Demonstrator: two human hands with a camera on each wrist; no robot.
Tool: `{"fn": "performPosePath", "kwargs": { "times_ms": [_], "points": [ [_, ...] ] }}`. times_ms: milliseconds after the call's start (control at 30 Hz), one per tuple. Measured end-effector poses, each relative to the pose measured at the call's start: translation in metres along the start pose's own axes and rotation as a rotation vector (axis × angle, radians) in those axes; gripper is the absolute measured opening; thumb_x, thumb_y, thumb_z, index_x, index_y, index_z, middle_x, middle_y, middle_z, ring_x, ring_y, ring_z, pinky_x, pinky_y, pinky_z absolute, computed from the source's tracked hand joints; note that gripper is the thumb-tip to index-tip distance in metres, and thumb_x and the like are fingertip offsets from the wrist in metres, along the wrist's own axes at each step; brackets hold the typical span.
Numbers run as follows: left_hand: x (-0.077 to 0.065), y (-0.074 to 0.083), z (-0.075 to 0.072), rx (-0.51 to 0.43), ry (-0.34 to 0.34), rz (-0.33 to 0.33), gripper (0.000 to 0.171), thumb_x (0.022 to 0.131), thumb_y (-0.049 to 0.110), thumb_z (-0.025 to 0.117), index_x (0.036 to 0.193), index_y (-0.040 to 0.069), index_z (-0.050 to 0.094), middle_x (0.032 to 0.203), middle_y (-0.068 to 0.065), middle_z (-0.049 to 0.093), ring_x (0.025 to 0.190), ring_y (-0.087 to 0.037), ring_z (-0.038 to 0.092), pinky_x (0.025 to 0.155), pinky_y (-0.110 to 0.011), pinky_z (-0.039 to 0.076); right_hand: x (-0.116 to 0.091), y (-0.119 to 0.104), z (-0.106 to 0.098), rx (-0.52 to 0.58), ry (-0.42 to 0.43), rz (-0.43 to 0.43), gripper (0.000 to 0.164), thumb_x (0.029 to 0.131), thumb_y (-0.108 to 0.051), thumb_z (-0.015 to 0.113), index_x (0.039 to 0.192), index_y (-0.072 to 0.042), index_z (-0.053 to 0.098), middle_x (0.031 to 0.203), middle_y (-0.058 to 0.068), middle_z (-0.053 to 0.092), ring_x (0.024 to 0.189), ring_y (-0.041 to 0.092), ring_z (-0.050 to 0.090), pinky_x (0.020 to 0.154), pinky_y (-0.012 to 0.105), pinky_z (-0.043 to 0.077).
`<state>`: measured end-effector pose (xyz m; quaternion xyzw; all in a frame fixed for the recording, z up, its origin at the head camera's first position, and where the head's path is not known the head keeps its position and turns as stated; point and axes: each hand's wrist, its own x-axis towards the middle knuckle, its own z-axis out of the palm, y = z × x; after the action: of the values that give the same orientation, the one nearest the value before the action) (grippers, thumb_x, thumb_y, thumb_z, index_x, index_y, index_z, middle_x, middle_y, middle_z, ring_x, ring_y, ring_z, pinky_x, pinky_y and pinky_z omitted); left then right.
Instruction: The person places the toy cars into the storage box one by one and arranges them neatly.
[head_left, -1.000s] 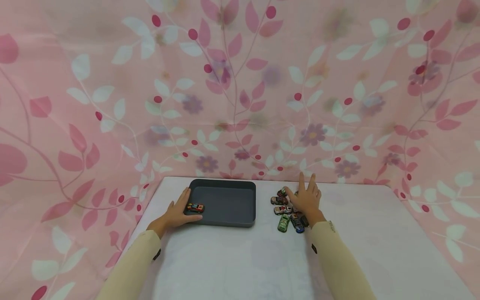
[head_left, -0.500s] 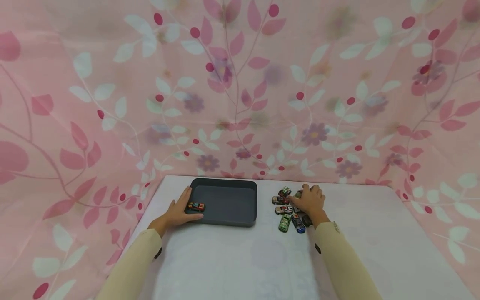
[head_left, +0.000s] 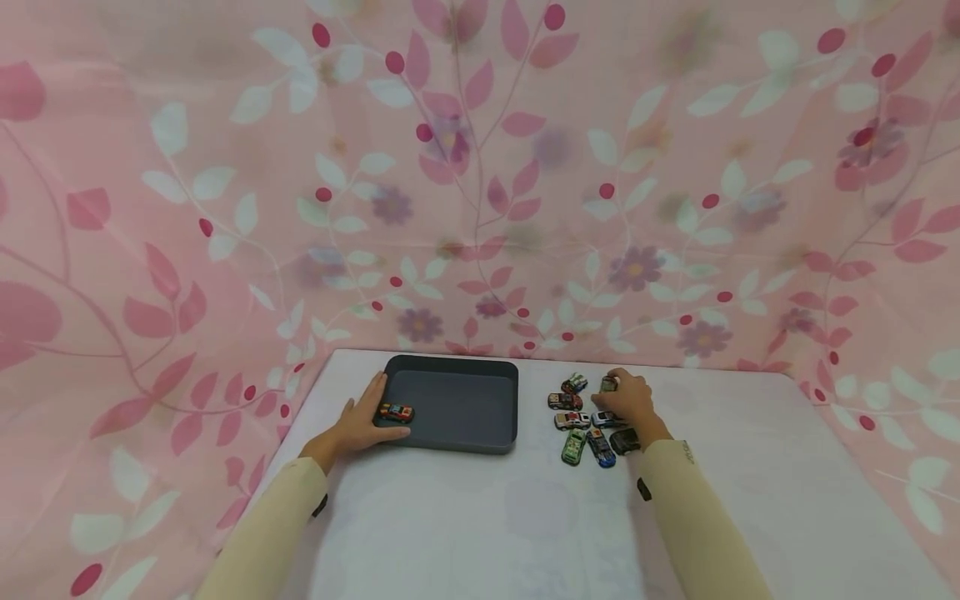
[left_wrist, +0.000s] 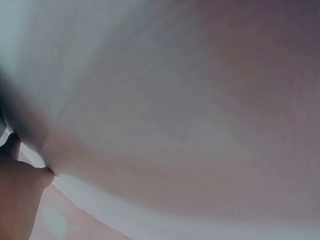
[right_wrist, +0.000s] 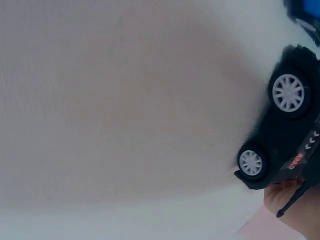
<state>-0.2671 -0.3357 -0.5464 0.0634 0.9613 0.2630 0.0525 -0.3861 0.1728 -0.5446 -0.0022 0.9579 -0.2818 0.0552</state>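
In the head view my left hand (head_left: 362, 423) rests at the left end of a dark grey tray (head_left: 450, 445), fingers straight along its side and thumb over the front rim. An orange-red toy car (head_left: 396, 412) sits inside the tray, near that thumb. To the right, my right hand (head_left: 630, 402) pinches a small greenish toy car (head_left: 608, 384) at the back of a cluster of toy cars. Below this hand are a white-and-blue car (head_left: 604, 419) and a black toy car (head_left: 624, 441), whose wheels show large in the right wrist view.
Around the right hand lie a green-and-white car (head_left: 575, 382), a dark red car (head_left: 565, 401), a white-and-red car (head_left: 572, 421), a light green car (head_left: 573, 447) and a blue-black car (head_left: 601, 447). The white-covered table (head_left: 465, 525) backs onto a pink floral curtain (head_left: 480, 183).
My right hand, first spread over the cars, has curled its fingers onto the greenish car and drawn a little right, uncovering cars beneath. The left hand stays at the tray.
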Motion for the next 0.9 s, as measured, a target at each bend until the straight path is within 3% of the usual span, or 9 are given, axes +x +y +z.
{"fn": "performPosePath", "kwargs": {
  "times_ms": [133,267,400,500,633,900],
  "points": [
    [0.0,0.0,0.001,0.002,-0.001,-0.01,0.124,0.078,0.067,0.069,0.159,0.006,-0.002,0.167,-0.014,-0.004,0.153,-0.037,0.012,0.114,-0.071,0.004,0.006,0.007,-0.002,0.083,-0.014,-0.006,0.069,0.085,-0.025,0.073,0.144,-0.002,0.046,0.132,0.035,0.05,0.118,0.05,0.05,0.097,0.06,0.044],
    [-0.001,0.0,0.0,-0.006,0.007,-0.007,0.125,0.078,0.067,0.07,0.159,0.005,-0.002,0.167,-0.013,-0.004,0.153,-0.038,0.012,0.114,-0.072,0.003,0.006,0.011,-0.006,0.196,-0.047,0.031,0.068,0.084,-0.008,0.068,0.146,0.002,0.041,0.136,0.032,0.049,0.117,0.043,0.052,0.099,0.055,0.045],
    [0.0,0.001,0.0,-0.016,0.002,-0.001,0.124,0.078,0.067,0.07,0.159,0.006,-0.002,0.168,-0.012,-0.004,0.153,-0.038,0.012,0.114,-0.072,0.003,0.002,0.011,-0.009,0.242,-0.067,0.042,0.061,0.081,0.001,0.061,0.141,0.002,0.05,0.135,0.032,0.052,0.103,0.036,0.055,0.083,0.045,0.05],
    [0.001,0.002,0.0,-0.015,-0.001,0.0,0.123,0.079,0.065,0.071,0.159,0.006,-0.002,0.167,-0.013,-0.004,0.153,-0.037,0.012,0.114,-0.072,0.003,-0.002,0.009,-0.011,0.251,-0.072,0.044,0.054,0.084,-0.002,0.064,0.137,-0.001,0.056,0.136,0.033,0.051,0.105,0.04,0.056,0.083,0.046,0.051],
    [0.0,0.003,0.0,-0.005,-0.003,-0.006,0.124,0.079,0.065,0.071,0.159,0.005,-0.002,0.167,-0.013,-0.004,0.153,-0.037,0.011,0.114,-0.071,0.003,-0.002,0.01,-0.01,0.207,-0.056,0.056,0.052,0.087,-0.012,0.071,0.135,0.002,0.057,0.135,0.034,0.051,0.118,0.046,0.053,0.097,0.056,0.046],
    [0.0,0.001,0.001,-0.006,0.004,0.007,0.124,0.078,0.067,0.07,0.16,0.007,-0.002,0.168,-0.012,-0.004,0.153,-0.037,0.011,0.114,-0.071,0.003,-0.001,0.011,-0.012,0.192,-0.054,0.094,0.05,0.087,-0.019,0.074,0.127,0.007,0.058,0.127,0.03,0.054,0.111,0.041,0.054,0.098,0.054,0.045]
  ]
}}
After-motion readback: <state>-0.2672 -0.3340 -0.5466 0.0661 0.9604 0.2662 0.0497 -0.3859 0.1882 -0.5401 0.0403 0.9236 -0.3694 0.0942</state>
